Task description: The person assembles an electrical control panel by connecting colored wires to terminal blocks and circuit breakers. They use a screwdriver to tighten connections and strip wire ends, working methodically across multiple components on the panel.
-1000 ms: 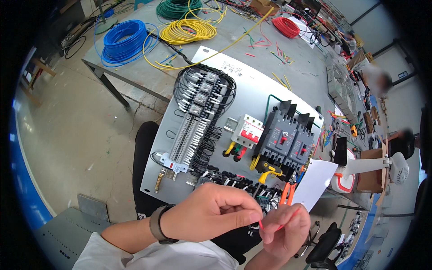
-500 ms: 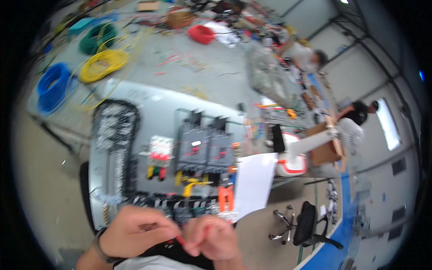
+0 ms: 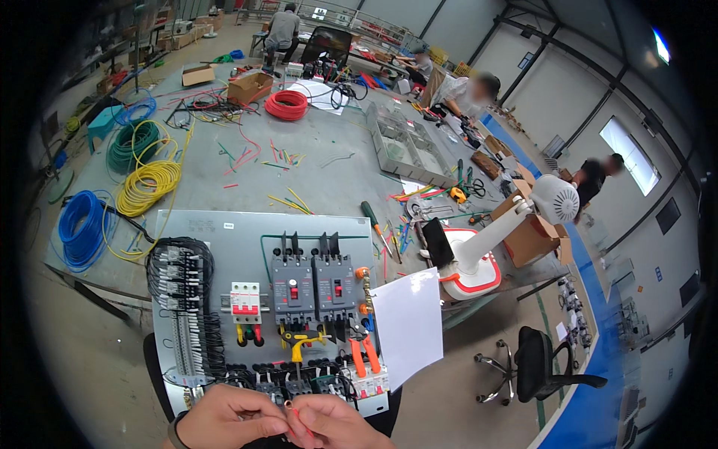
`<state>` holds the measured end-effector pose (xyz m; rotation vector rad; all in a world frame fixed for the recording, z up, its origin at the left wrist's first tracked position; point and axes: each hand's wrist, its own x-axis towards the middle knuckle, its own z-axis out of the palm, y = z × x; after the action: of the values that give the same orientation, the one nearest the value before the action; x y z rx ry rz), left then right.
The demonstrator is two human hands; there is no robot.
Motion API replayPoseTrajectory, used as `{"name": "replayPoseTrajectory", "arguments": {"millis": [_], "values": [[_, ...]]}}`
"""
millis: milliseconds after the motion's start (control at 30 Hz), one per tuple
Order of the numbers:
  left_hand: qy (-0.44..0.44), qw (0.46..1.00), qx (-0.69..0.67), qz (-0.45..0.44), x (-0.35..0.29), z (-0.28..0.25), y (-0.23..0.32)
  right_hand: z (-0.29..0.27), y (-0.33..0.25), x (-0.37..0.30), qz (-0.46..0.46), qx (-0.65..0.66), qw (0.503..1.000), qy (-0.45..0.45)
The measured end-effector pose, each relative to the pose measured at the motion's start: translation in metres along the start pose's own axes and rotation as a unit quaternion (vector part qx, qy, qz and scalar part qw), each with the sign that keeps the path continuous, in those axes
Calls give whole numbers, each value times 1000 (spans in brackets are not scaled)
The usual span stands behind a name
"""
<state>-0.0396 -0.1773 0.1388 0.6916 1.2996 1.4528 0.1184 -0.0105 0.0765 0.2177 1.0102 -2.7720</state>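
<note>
At the near edge of a metal mounting panel (image 3: 217, 224), my left hand (image 3: 224, 420) and my right hand (image 3: 333, 423) meet with their fingers closed in a pinch. Between the fingertips is a short red wire (image 3: 301, 425) with a copper-coloured ring-like end (image 3: 289, 405) pointing up. Most of the wire is hidden by the fingers. Just beyond my hands, a yellow-handled screwdriver (image 3: 298, 346) and orange-handled pliers (image 3: 365, 355) lie on the panel. Farther up stand two grey circuit breakers (image 3: 293, 288) and a white breaker with red switches (image 3: 245, 299).
Coils of blue (image 3: 84, 228), yellow (image 3: 149, 183) and red wire (image 3: 286, 105) lie on the table. A white paper sheet (image 3: 410, 318) overhangs the panel's right side, near a white desk lamp (image 3: 479, 243). A black chair (image 3: 532, 363) stands right; several people are farther off.
The view has tilted up, so the panel and hands sit lower and more of the room shows. My hands have come closer together, and the copper-coloured end now shows between them.
</note>
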Motion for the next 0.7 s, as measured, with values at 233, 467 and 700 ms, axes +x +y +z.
{"name": "replayPoseTrajectory", "arguments": {"millis": [233, 467, 700], "values": [[-42, 996, 68, 35, 10, 1, 3, -14, -3, -20, -41, -29, 997, 54], [-88, 993, 74, 11, 6, -2, 6, -8, -11, -20, -81, -45, 995, 31], [-133, 987, 79, 39, 9, -15, -7, 5, -13, -11, -30, -57, 996, 58]]}}
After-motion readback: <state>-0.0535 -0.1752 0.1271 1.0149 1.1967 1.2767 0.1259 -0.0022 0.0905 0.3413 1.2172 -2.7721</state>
